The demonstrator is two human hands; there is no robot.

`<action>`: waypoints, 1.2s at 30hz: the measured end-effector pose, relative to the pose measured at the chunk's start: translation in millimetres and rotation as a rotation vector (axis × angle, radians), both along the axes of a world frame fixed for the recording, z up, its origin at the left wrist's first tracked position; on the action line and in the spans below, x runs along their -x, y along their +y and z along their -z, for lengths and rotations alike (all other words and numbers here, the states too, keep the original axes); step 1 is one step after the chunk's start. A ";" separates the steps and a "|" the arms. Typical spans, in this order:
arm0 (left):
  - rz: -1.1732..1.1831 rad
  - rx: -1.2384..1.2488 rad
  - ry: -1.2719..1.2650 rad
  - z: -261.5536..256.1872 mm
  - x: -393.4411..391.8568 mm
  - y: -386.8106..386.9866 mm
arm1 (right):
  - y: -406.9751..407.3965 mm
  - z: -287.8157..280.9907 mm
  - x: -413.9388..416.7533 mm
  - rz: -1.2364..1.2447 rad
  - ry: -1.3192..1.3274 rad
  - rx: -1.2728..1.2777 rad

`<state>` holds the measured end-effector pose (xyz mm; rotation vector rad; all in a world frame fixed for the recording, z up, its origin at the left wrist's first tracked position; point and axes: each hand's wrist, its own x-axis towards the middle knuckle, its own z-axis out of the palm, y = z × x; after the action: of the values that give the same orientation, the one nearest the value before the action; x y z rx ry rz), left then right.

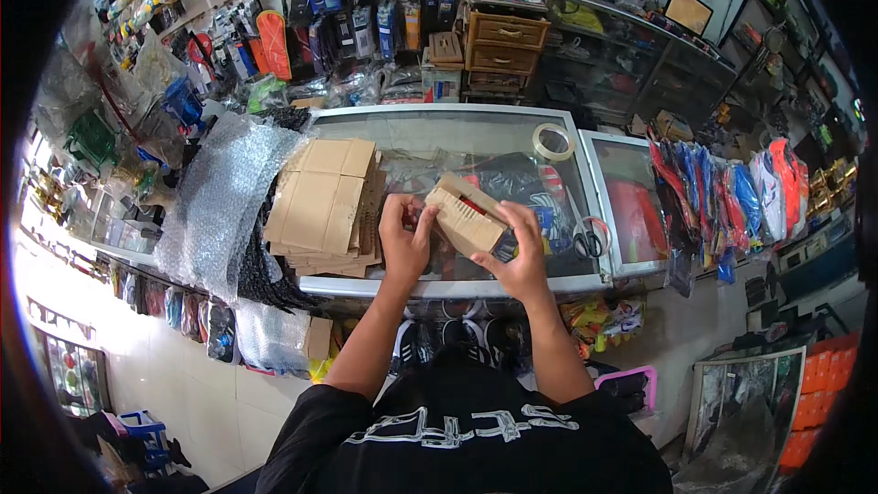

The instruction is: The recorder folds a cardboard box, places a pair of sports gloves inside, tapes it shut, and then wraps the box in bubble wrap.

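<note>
A small cardboard box (466, 226) is held over the glass counter, tilted, with a gap along its top showing something red inside. My left hand (405, 237) grips its left end between thumb and fingers. At the opposite end, the thumb and fingers of my right hand (518, 247) hold the box by its edges. A stack of flattened cardboard pieces (322, 195) lies just left of my left hand. To the right of my right hand is a pair of scissors (587, 239) on the glass. A roll of tape (538, 144) lies flat near the counter's far right corner.
The glass display counter (446, 287) has a white frame. Bubble wrap (219, 185) drapes over its left end. Packed goods (754, 192) crowd the right end. Beyond stand a small wooden drawer unit (504, 41) and a glass cabinet (617, 48). Shoes (456, 336) sit below the counter.
</note>
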<state>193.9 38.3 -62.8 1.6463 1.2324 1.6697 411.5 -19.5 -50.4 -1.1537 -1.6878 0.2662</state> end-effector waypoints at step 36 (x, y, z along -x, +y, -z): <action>0.263 -0.125 0.336 -27.0 0.1 -11.4 | -22.7 -5.0 42.8 0.184 -0.033 -0.038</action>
<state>193.8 26.9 -35.8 2.1293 1.0149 1.3718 368.6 -42.2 -45.4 -1.2810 -1.5964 0.0998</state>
